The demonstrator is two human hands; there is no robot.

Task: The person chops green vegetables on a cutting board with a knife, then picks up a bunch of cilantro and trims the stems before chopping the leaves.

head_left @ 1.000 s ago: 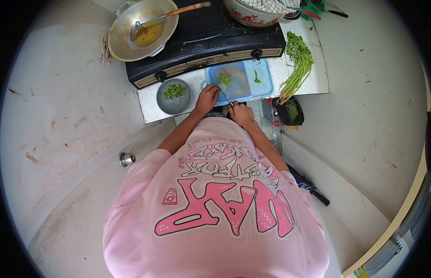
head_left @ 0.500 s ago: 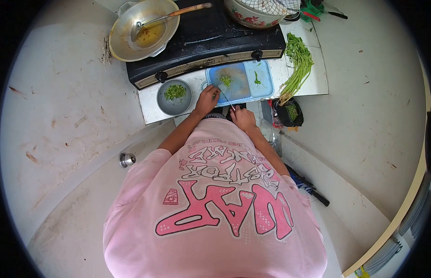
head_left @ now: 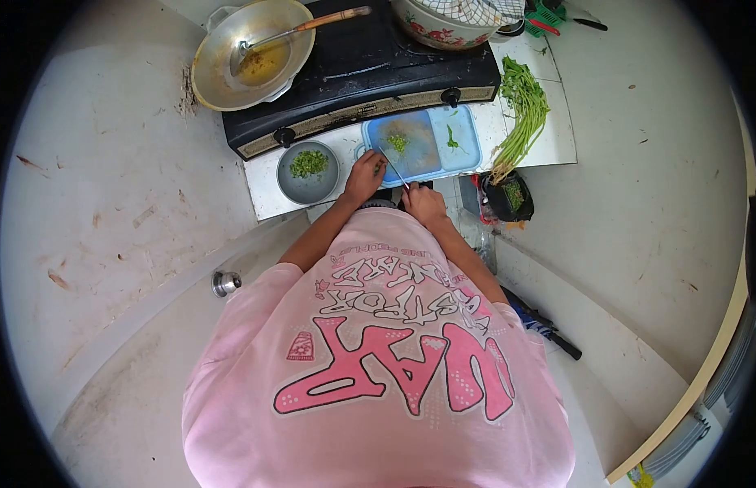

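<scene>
My right hand is closed round the handle of a knife, at the near edge of a blue cutting board. Its blade points up and left across the board's near left corner. Beside the blade tip, my left hand has its fingers curled together; what they pinch is too small to make out. A small heap of chopped greens lies on the board just beyond the blade. Some loose leaves rest on the board's lighter right part. To the left stands a grey bowl with chopped greens inside.
Behind the board stands a black gas stove, carrying a wok with a spatula and a flowered pot. A bunch of leafy stalks lies at right, above a black container holding greens.
The knife and my right hand have shifted very slightly up and left. My left hand stays by the blade, and the greens look the same.
</scene>
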